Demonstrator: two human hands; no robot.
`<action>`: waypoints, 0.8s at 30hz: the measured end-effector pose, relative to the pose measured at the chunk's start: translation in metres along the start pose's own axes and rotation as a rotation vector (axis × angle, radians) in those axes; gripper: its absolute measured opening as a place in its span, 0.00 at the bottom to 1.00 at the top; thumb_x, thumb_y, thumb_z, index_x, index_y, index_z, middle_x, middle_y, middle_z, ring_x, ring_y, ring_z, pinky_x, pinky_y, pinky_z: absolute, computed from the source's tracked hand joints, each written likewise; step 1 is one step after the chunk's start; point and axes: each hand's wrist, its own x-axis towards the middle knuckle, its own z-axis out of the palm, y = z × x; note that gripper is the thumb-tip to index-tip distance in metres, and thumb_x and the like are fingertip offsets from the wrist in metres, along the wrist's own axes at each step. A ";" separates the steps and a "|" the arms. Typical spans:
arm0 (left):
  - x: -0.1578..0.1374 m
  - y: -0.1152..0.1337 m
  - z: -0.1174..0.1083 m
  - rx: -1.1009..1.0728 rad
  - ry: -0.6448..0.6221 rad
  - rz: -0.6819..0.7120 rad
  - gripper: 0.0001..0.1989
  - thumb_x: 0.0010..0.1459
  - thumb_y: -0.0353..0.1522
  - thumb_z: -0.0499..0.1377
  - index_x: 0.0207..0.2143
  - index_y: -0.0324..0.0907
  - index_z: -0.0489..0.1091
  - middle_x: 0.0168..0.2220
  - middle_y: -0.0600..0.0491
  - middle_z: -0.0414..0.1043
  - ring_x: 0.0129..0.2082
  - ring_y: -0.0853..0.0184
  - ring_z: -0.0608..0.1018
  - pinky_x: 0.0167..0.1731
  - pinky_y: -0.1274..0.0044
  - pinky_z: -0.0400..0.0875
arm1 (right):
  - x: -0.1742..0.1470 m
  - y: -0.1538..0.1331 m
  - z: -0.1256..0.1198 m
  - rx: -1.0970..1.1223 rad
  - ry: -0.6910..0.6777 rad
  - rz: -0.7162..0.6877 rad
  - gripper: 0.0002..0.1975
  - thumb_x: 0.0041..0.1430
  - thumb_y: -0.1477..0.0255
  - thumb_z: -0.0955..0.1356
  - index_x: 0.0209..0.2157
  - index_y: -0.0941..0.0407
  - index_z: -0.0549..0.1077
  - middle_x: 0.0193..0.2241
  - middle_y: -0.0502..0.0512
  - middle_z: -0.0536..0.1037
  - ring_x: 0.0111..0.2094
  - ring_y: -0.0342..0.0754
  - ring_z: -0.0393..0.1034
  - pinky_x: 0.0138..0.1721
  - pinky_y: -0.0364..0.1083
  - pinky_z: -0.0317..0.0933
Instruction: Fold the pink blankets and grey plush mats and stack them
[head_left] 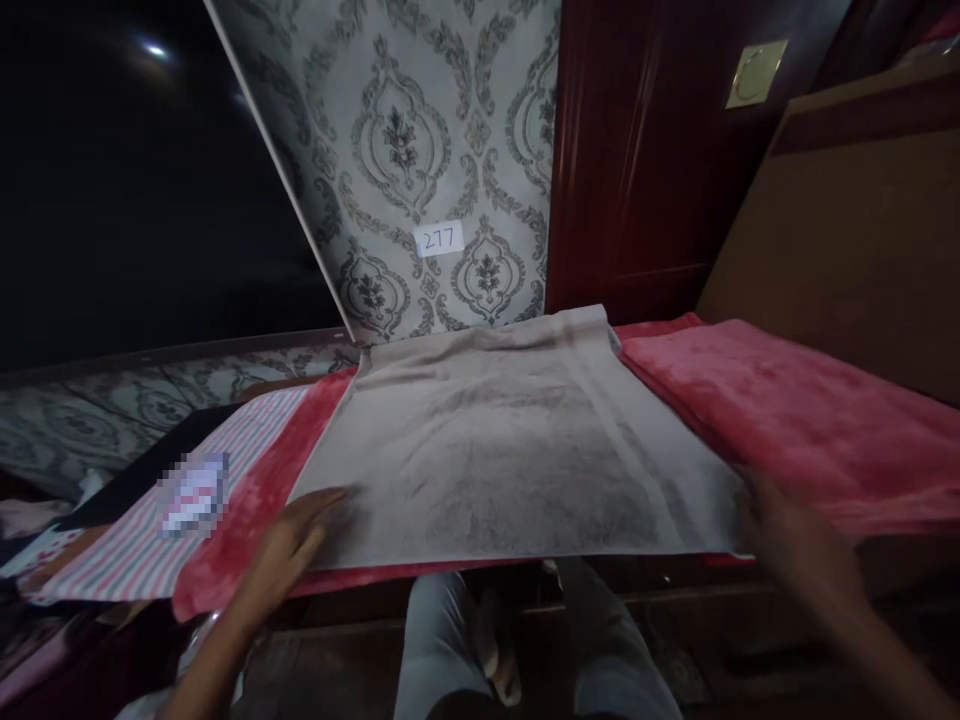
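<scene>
A grey towel (495, 440) with a paler band along its right side lies spread over a red plush cloth (251, 540). Its surface has soft creases, and the far edge rises a little against the wall. My left hand (296, 535) rests at the near left corner of the towel, fingers stretched over it and thumb apart. At the near right corner is my right hand (787, 535), blurred by motion. Its fingers are too smeared to show whether they grip the towel.
Folded pink-red plush cloth (780, 400) lies to the right, before a large cardboard box (862, 230). Striped fabric (127, 540) and a pixelated packet (193, 495) are at left. A dark screen (150, 200) hangs above, beside a wall label (439, 238) reading 277.
</scene>
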 end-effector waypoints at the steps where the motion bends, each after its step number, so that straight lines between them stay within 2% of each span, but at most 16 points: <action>1: 0.019 0.019 0.004 -0.016 -0.027 0.014 0.27 0.65 0.44 0.45 0.57 0.43 0.73 0.57 0.48 0.75 0.57 0.61 0.77 0.58 0.68 0.70 | 0.002 -0.011 0.002 -0.043 0.038 -0.099 0.27 0.62 0.64 0.56 0.53 0.63 0.75 0.48 0.77 0.77 0.49 0.70 0.73 0.51 0.65 0.67; 3: 0.064 0.059 0.021 -0.037 -0.091 0.059 0.29 0.66 0.43 0.44 0.61 0.40 0.67 0.63 0.47 0.68 0.63 0.61 0.71 0.63 0.66 0.64 | 0.007 -0.041 0.012 -0.061 0.074 -0.295 0.28 0.65 0.64 0.56 0.54 0.64 0.74 0.55 0.75 0.73 0.57 0.67 0.67 0.58 0.63 0.61; 5: 0.111 0.097 0.044 -0.041 -0.184 0.127 0.29 0.66 0.41 0.46 0.65 0.40 0.62 0.67 0.47 0.61 0.67 0.62 0.65 0.67 0.65 0.58 | 0.012 -0.072 0.029 -0.052 0.023 -0.425 0.26 0.66 0.64 0.57 0.58 0.59 0.73 0.61 0.68 0.69 0.62 0.63 0.63 0.61 0.63 0.58; 8: 0.173 0.140 0.079 -0.011 -0.319 0.181 0.31 0.65 0.41 0.51 0.69 0.41 0.56 0.71 0.46 0.51 0.71 0.60 0.57 0.68 0.64 0.53 | 0.010 -0.102 0.060 -0.100 -0.158 -0.507 0.26 0.66 0.60 0.59 0.63 0.49 0.68 0.66 0.58 0.63 0.67 0.63 0.55 0.61 0.69 0.55; 10: 0.202 0.154 0.098 0.040 -0.365 0.177 0.33 0.66 0.43 0.50 0.70 0.44 0.53 0.73 0.46 0.47 0.72 0.57 0.52 0.69 0.60 0.47 | 0.005 -0.106 0.078 -0.123 -0.257 -0.517 0.28 0.67 0.57 0.59 0.65 0.46 0.65 0.68 0.55 0.60 0.68 0.63 0.53 0.62 0.70 0.53; 13: 0.226 0.152 0.120 0.126 -0.368 0.083 0.33 0.66 0.45 0.49 0.70 0.47 0.51 0.74 0.47 0.43 0.73 0.53 0.47 0.69 0.53 0.42 | -0.001 -0.098 0.092 -0.122 -0.283 -0.518 0.29 0.68 0.54 0.57 0.67 0.43 0.61 0.69 0.53 0.58 0.69 0.62 0.51 0.62 0.70 0.53; 17: 0.238 0.130 0.139 0.171 -0.314 -0.034 0.33 0.67 0.48 0.45 0.70 0.49 0.52 0.73 0.45 0.45 0.72 0.48 0.49 0.65 0.45 0.45 | -0.001 -0.089 0.097 -0.079 -0.243 -0.529 0.29 0.66 0.52 0.58 0.67 0.38 0.60 0.68 0.50 0.58 0.68 0.63 0.51 0.62 0.70 0.55; 20: 0.249 0.113 0.144 0.213 -0.276 -0.083 0.33 0.66 0.51 0.45 0.69 0.50 0.55 0.72 0.45 0.49 0.71 0.47 0.53 0.64 0.47 0.50 | -0.001 -0.090 0.099 -0.026 -0.209 -0.525 0.31 0.64 0.50 0.58 0.68 0.29 0.51 0.67 0.42 0.57 0.68 0.62 0.51 0.62 0.70 0.56; 22: 0.257 0.103 0.144 0.228 -0.272 -0.154 0.33 0.66 0.51 0.44 0.69 0.51 0.55 0.72 0.46 0.49 0.71 0.47 0.53 0.64 0.46 0.50 | -0.003 -0.089 0.100 -0.001 -0.186 -0.518 0.33 0.62 0.50 0.59 0.67 0.25 0.45 0.66 0.37 0.58 0.67 0.62 0.52 0.61 0.69 0.57; 24: 0.262 0.096 0.144 0.230 -0.242 -0.217 0.32 0.66 0.50 0.43 0.69 0.51 0.55 0.73 0.47 0.47 0.71 0.45 0.50 0.63 0.44 0.47 | -0.005 -0.088 0.100 0.009 -0.180 -0.507 0.33 0.61 0.50 0.59 0.66 0.24 0.45 0.66 0.35 0.59 0.66 0.62 0.53 0.60 0.69 0.59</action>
